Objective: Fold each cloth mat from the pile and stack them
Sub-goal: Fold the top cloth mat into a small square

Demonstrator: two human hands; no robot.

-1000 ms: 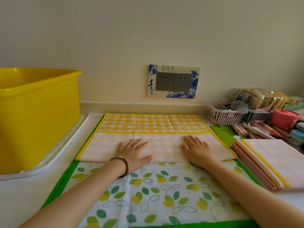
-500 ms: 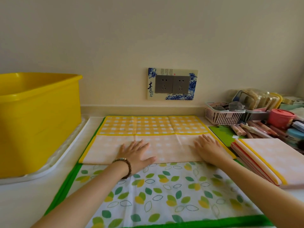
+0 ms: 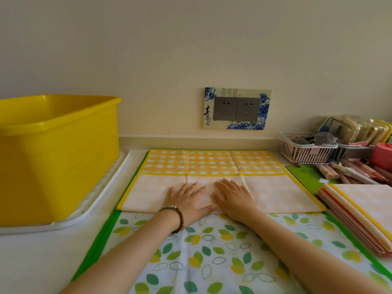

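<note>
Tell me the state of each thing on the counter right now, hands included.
Yellow checked mat: folded once, pale underside up, lying flat.
Left hand: fingers straight, pressing the folded flap.
Right hand: fingers straight, pressing beside it.
Stack of folded mats: piled at the right.
Leaf-print cloth: spread flat underneath.
Yellow tub: upright, lidless.

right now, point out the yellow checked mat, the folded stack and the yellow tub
yellow checked mat [image 3: 210, 164], head view, far checked half
folded stack [image 3: 364, 200], head view, top mat's pale face
yellow tub [image 3: 57, 166], head view, near side wall
</note>
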